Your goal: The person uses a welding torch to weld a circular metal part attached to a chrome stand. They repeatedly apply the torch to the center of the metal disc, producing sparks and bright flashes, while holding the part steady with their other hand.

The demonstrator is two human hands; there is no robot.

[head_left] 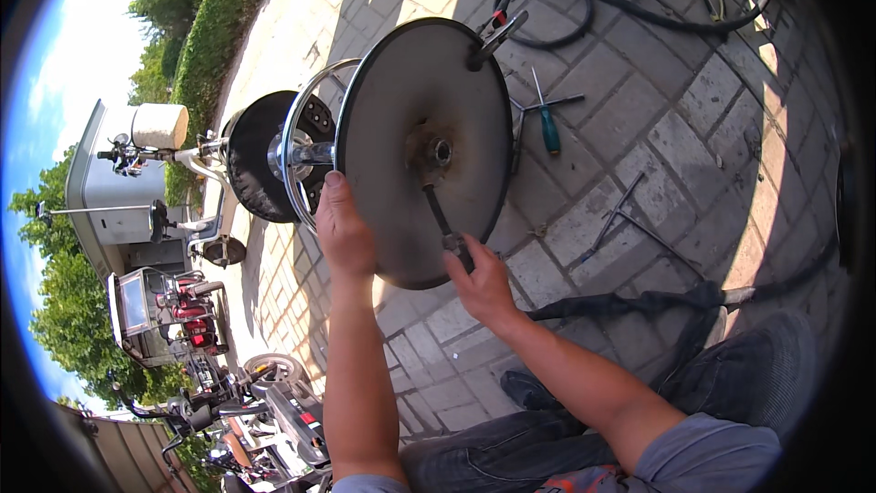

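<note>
A bar stool lies tipped on its side, the grey underside of its round base turned toward me. Rust-brown marks surround a hollow fitting at its centre. My left hand grips the base's lower left rim, thumb on the edge. In my right hand is a dark rod-shaped tool with a black handle; its tip meets or nearly meets the base below the fitting. Its exact kind I cannot make out. Behind the base show the chrome foot ring and black seat. A metal clamp bites the upper right rim.
On the paving lie a green-handled screwdriver, a three-armed wrench and pliers. A black cable loops from the clamp; a thicker wrapped one runs by my right forearm. Motorbikes stand at lower left.
</note>
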